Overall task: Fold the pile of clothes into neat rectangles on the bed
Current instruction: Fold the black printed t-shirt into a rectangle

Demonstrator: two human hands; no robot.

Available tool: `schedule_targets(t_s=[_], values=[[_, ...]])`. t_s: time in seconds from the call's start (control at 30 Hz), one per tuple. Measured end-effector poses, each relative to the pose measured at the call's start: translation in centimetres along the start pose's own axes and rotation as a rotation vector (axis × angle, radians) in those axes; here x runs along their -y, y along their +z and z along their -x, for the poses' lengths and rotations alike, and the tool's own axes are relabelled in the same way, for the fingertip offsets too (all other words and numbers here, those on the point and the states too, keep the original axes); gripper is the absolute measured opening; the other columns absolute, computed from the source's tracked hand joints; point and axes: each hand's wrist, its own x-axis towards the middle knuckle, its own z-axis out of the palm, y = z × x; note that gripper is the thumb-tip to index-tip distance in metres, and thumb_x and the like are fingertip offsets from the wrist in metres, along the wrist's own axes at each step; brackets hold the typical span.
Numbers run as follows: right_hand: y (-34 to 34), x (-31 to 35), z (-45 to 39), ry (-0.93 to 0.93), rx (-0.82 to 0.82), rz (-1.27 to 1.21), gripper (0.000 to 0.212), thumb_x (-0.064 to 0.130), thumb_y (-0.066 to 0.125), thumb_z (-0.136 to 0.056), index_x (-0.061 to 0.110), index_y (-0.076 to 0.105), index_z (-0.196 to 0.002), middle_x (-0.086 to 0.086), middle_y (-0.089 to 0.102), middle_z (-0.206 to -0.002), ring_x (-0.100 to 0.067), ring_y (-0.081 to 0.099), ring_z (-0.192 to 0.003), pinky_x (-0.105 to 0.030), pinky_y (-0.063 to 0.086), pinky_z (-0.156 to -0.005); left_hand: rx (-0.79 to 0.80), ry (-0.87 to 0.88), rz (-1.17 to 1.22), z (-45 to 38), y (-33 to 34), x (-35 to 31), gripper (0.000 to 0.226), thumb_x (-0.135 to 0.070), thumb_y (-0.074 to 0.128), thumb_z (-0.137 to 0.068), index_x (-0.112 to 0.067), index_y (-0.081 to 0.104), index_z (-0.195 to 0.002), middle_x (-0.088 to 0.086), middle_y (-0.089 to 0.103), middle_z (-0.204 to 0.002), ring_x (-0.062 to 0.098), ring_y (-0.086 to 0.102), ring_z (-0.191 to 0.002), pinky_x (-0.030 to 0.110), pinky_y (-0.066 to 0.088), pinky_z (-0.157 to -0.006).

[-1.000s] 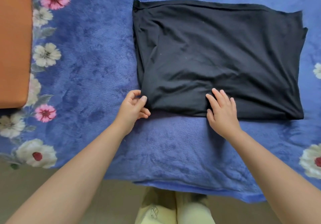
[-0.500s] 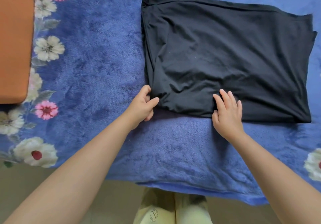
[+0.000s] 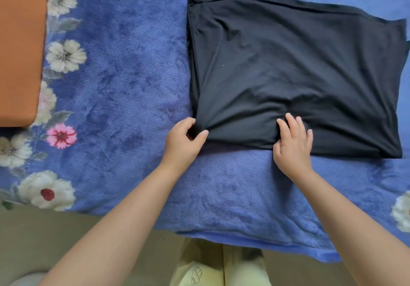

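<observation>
We see a black garment [image 3: 299,70] lying flat in a rough rectangle on the blue floral bed [image 3: 124,81]. Our left hand [image 3: 184,140] pinches its near left corner, likely to lift a fold, while our right hand [image 3: 292,141] presses flat-fingered on the near edge as an anchor. An orange cushion [image 3: 20,48] sits well apart, blocking nothing.

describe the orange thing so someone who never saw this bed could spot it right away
Start from the blue floral blanket covering the bed and follow its flower border to the far left edge of the view. There lies the orange cushion, flat with a rounded corner. It is plain orange, unlike the black garment on the right.
</observation>
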Motion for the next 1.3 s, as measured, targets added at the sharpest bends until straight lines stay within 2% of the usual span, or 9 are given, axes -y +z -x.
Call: schedule_targets(t_s=[0.17, 0.33, 0.47, 0.63, 0.73, 0.83, 0.93, 1.07, 1.3], values=[[-0.1, 0.0, 0.1, 0.002, 0.017, 0.011, 0.066, 0.016, 0.026, -0.074, 0.004, 0.040, -0.137, -0.013, 0.026, -0.151, -0.033, 0.015, -0.142, -0.053, 0.007, -0.111, 0.237, -0.146, 0.426, -0.4, -1.3, 0.7, 0.026, 0.009, 0.062, -0.072, -0.013, 0.049, -0.074, -0.015, 0.049, -0.045, -0.004, 0.037, -0.039, 0.007, 0.031, -0.043], [-0.2, 0.1, 0.1, 0.007, 0.025, 0.017, 0.067, 0.016, 0.025, -0.074, 0.004, 0.039, -0.138, -0.012, 0.024, -0.152, -0.033, 0.014, -0.142, -0.052, 0.006, -0.112, 0.304, -0.430, 0.604, -1.5, -2.8, 1.2, 0.024, -0.008, 0.056, -0.062, -0.015, 0.040, -0.079, 0.001, 0.040, -0.063, 0.004, 0.034, -0.031, 0.012, 0.025, -0.035], [-0.2, 0.1, 0.1, 0.010, 0.034, 0.023, 0.067, 0.016, 0.025, -0.074, 0.005, 0.039, -0.138, -0.012, 0.024, -0.152, -0.032, 0.015, -0.142, -0.052, 0.007, -0.112, 0.257, -0.407, 0.266, -2.3, -2.0, 1.4, 0.024, -0.020, 0.049, -0.095, -0.017, 0.042, -0.073, 0.001, 0.033, -0.062, 0.005, 0.031, -0.035, 0.017, 0.025, -0.038], [-0.2, 0.0, 0.2, -0.007, 0.016, 0.012, 0.064, 0.015, 0.028, -0.075, 0.003, 0.043, -0.136, -0.014, 0.029, -0.149, -0.035, 0.020, -0.140, -0.054, 0.011, -0.110, 0.003, -0.332, 0.001, -1.6, -0.8, 1.8, 0.027, -0.026, 0.057, -0.090, -0.016, 0.044, -0.068, -0.001, 0.041, -0.060, 0.020, 0.037, -0.059, 0.031, 0.029, -0.057], [-0.6, 0.2, 0.1, -0.004, -0.016, 0.004, 0.060, 0.017, 0.027, -0.073, 0.002, 0.054, -0.125, -0.018, 0.043, -0.140, -0.038, 0.036, -0.131, -0.056, 0.025, -0.104, -0.033, -0.306, -0.235, -1.0, -0.6, 1.3, 0.013, -0.024, 0.054, -0.090, -0.011, 0.050, -0.089, 0.006, 0.056, -0.087, 0.027, 0.051, -0.087, 0.033, 0.035, -0.074], [-1.3, 1.1, -0.5, 0.024, -0.154, -0.060, 0.051, 0.020, 0.028, -0.072, -0.002, 0.065, -0.099, -0.021, 0.061, -0.115, -0.044, 0.056, -0.104, -0.052, 0.041, -0.083, 0.069, -0.290, -0.511, -1.0, -0.4, 0.8, 0.031, -0.026, 0.050, -0.090, -0.006, 0.047, -0.114, 0.015, 0.051, -0.117, 0.033, 0.048, -0.110, 0.037, 0.037, -0.087], [-2.1, 3.1, -1.9, 0.078, -0.252, -0.174, 0.049, 0.026, 0.034, -0.080, 0.001, 0.059, -0.113, -0.017, 0.050, -0.131, -0.040, 0.044, -0.119, -0.049, 0.033, -0.091, 0.123, -0.293, -0.614, -2.1, -1.0, -0.1, 0.035, -0.030, 0.054, -0.087, -0.010, 0.046, -0.114, 0.012, 0.050, -0.119, 0.031, 0.048, -0.111, 0.036, 0.038, -0.088], [-2.6, 5.4, -4.9, 0.119, -0.183, -0.158, 0.061, 0.035, 0.030, -0.086, 0.008, 0.033, -0.141, -0.011, 0.019, -0.153, -0.028, 0.015, -0.141, -0.044, 0.012, -0.109, 0.044, -0.239, -0.561, -4.9, -2.8, -1.5, 0.024, -0.031, 0.054, -0.085, -0.015, 0.054, -0.101, 0.009, 0.061, -0.107, 0.027, 0.053, -0.103, 0.031, 0.037, -0.081], [-1.5, 7.3, -9.7, 0.071, -0.014, -0.039, 0.057, 0.036, 0.031, -0.099, 0.015, 0.014, -0.148, -0.010, -0.001, -0.156, -0.025, -0.004, -0.144, -0.053, -0.004, -0.111, -0.148, -0.018, -0.541, -13.1, -3.0, -5.4, 0.035, -0.034, 0.051, -0.091, -0.007, 0.055, -0.113, 0.009, 0.057, -0.118, 0.024, 0.051, -0.108, 0.027, 0.036, -0.082]])
